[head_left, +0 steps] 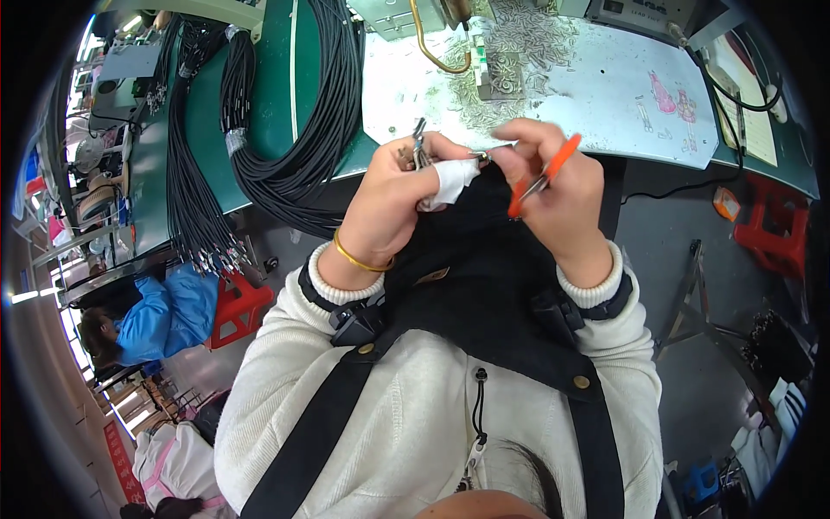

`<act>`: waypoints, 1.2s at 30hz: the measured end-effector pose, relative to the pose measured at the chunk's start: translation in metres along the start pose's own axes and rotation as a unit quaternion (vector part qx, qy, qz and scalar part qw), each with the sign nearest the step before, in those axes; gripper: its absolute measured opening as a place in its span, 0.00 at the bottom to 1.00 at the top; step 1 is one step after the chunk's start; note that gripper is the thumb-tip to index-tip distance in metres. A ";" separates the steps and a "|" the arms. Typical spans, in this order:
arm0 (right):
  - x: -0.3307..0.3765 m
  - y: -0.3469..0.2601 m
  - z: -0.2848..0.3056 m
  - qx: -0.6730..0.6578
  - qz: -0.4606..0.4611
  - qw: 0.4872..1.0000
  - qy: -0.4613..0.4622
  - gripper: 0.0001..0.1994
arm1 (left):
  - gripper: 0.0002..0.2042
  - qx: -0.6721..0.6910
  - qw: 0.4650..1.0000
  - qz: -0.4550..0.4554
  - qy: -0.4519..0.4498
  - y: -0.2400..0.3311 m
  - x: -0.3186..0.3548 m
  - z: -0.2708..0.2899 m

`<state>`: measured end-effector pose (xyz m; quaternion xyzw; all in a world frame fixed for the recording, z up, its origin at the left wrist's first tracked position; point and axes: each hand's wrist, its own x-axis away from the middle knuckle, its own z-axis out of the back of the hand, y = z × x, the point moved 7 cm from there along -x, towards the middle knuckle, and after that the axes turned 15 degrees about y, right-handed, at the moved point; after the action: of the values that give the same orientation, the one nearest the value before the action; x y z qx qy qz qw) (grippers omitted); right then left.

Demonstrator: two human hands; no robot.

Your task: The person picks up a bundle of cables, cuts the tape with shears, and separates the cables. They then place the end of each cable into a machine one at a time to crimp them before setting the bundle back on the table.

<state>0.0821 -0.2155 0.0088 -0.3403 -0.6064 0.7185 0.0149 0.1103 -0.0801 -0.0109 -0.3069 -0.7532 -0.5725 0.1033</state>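
White bench top [614, 108] with scattered small metal pins [540, 39], black cable bundle [341, 56] at left — hands meet by the near edge.

Risk, as judged: the small metal piece [483, 157] between the fingertips could drop onto the black apron [484, 285] if the pinch loosens; the tool's handles could knock it if the right wrist turns. Grip: left hand [385, 190] closed, thumb and forefinger pinching the piece, white wrap [453, 182] at the thumb, metal parts [420, 149] bunched behind. Right hand [566, 195] curled around the orange-handled tool [564, 157], fingertips beside the piece — contact cannot be told.
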 end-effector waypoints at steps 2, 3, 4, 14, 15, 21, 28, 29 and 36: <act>-0.003 -0.026 -0.004 0.146 0.162 0.975 -0.047 0.09 | 0.06 -0.122 0.979 -0.136 0.086 0.013 0.003 0.003; -0.001 -0.036 -0.007 0.217 0.239 0.944 -0.070 0.12 | 0.06 -0.121 0.980 -0.136 0.086 0.012 0.003 0.004; -0.002 -0.038 -0.005 0.217 0.239 0.944 -0.070 0.12 | 0.05 -0.144 0.974 -0.155 0.082 0.013 0.002 0.005; -0.004 -0.035 -0.003 0.102 0.234 0.958 -0.130 0.15 | 0.07 0.028 0.992 0.106 -0.056 -0.014 -0.003 0.002; -0.004 -0.035 -0.004 0.078 0.225 0.960 -0.144 0.14 | 0.07 0.028 0.992 0.106 -0.056 -0.014 -0.003 0.002; -0.007 -0.032 -0.003 0.030 0.214 0.970 -0.109 0.11 | 0.07 0.006 0.998 0.053 -0.046 -0.004 0.000 -0.001; -0.002 -0.030 -0.009 0.071 0.146 0.986 -0.036 0.07 | 0.04 -0.188 0.947 -0.228 0.124 0.026 0.007 0.001; -0.001 -0.028 -0.010 0.057 0.109 0.992 -0.022 0.06 | 0.04 -0.204 0.932 -0.270 0.130 0.031 0.009 -0.001; 0.001 -0.002 -0.011 -0.058 -0.143 0.988 -0.024 0.05 | 0.06 -0.245 0.891 -0.351 0.148 0.037 0.015 -0.001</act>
<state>0.0857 -0.2054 0.0099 -0.2329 -0.6897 0.6805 0.0837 0.1197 -0.0701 0.0265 0.0508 -0.6239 -0.7765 -0.0722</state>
